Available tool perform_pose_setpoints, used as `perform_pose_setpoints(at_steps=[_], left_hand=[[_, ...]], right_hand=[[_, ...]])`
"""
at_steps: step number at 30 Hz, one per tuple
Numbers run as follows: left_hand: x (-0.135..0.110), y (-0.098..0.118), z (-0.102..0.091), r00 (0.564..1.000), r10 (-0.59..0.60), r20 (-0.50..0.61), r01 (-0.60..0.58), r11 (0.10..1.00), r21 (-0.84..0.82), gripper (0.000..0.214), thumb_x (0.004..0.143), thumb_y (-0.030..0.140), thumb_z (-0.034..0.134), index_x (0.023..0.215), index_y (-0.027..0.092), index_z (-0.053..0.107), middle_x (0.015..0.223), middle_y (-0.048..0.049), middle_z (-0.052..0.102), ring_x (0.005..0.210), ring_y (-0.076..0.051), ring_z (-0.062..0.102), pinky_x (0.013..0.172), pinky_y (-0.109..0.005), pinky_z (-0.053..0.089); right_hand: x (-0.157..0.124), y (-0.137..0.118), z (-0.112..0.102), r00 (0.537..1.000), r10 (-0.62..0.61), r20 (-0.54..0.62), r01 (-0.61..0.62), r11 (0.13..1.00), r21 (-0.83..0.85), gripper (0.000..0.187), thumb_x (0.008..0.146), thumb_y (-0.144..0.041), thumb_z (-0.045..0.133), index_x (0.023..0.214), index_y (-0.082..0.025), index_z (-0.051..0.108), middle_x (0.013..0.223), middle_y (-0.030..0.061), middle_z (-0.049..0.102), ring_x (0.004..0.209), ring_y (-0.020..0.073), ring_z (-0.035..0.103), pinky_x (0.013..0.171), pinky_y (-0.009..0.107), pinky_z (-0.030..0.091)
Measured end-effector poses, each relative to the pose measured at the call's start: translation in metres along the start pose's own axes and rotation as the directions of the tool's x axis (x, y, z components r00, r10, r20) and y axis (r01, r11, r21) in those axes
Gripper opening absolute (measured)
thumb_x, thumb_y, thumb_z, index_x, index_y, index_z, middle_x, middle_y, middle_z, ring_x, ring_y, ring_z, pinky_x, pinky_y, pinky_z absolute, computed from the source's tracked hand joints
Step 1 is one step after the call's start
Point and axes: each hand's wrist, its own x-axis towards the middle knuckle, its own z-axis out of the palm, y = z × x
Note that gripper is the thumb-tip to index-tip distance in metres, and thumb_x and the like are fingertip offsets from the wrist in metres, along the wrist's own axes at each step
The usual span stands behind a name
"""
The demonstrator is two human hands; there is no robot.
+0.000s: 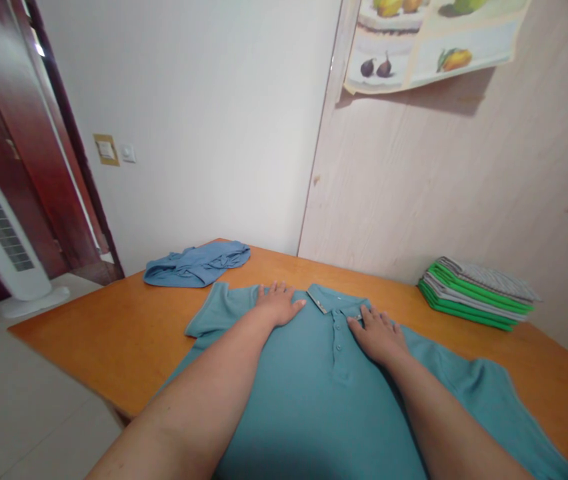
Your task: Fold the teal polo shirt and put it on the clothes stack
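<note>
A teal polo shirt (324, 393) lies spread face up on the orange table (114, 333), collar away from me. My left hand (278, 303) rests flat on the shirt's left shoulder, fingers stretched toward the collar. My right hand (377, 331) lies flat on the other shoulder, just right of the button placket. Both hands are open and hold nothing.
A crumpled blue garment (199, 263) sits at the table's far left corner. A stack of folded green and grey shirts (477, 292) stands at the far right against the wall. A white tower fan (4, 243) stands on the floor to the left.
</note>
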Motion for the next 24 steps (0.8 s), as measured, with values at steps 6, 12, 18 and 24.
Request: perform_pose_setpoints(at_steps=[6, 12, 18, 24], left_hand=[[-0.003, 0.006, -0.008, 0.995, 0.026, -0.091, -0.024, 0.999, 0.025, 0.06, 0.096, 0.062, 0.032, 0.139, 0.023, 0.047, 0.156, -0.0138, 0.034, 0.144, -0.037, 0.024, 0.111, -0.067, 0.016], [-0.013, 0.036, -0.014, 0.886, 0.405, -0.227, -0.429, 0.901, -0.062, 0.033, 0.098, 0.04, 0.043, 0.115, 0.02, 0.064, 0.117, -0.0102, 0.064, 0.113, -0.025, 0.057, 0.1, -0.04, 0.043], [-0.027, 0.061, -0.009, 0.779, 0.61, -0.145, -0.624, 0.777, -0.087, 0.038, 0.096, 0.039, 0.048, 0.13, 0.028, 0.059, 0.129, -0.0067, 0.06, 0.116, -0.025, 0.055, 0.1, -0.039, 0.042], [-0.027, 0.057, -0.006, 0.854, 0.52, -0.023, -0.52, 0.854, -0.02, 0.05, 0.092, 0.058, 0.047, 0.13, 0.028, 0.06, 0.142, -0.0075, 0.052, 0.126, -0.034, 0.047, 0.101, -0.049, 0.039]], right_hand=[[0.001, 0.001, 0.001, 1.0, 0.003, 0.013, -0.003, 1.0, -0.001, 0.081, 0.092, -0.067, 0.02, 0.156, -0.018, 0.023, 0.163, 0.0103, 0.018, 0.148, 0.0334, 0.014, 0.117, 0.055, 0.012], [0.002, 0.001, 0.0, 1.0, 0.01, 0.009, -0.01, 1.0, 0.001, 0.081, 0.092, -0.066, 0.021, 0.156, -0.017, 0.023, 0.162, 0.0108, 0.019, 0.148, 0.0348, 0.016, 0.117, 0.055, 0.013], [0.0, 0.0, -0.001, 1.0, 0.001, -0.004, -0.001, 1.0, 0.008, 0.081, 0.092, -0.066, 0.021, 0.156, -0.018, 0.024, 0.162, 0.0111, 0.02, 0.148, 0.0351, 0.016, 0.116, 0.055, 0.013], [0.0, -0.001, -0.003, 1.0, 0.01, 0.011, -0.01, 1.0, 0.012, 0.081, 0.092, -0.066, 0.022, 0.156, -0.018, 0.022, 0.162, 0.011, 0.02, 0.148, 0.0341, 0.015, 0.117, 0.054, 0.011]])
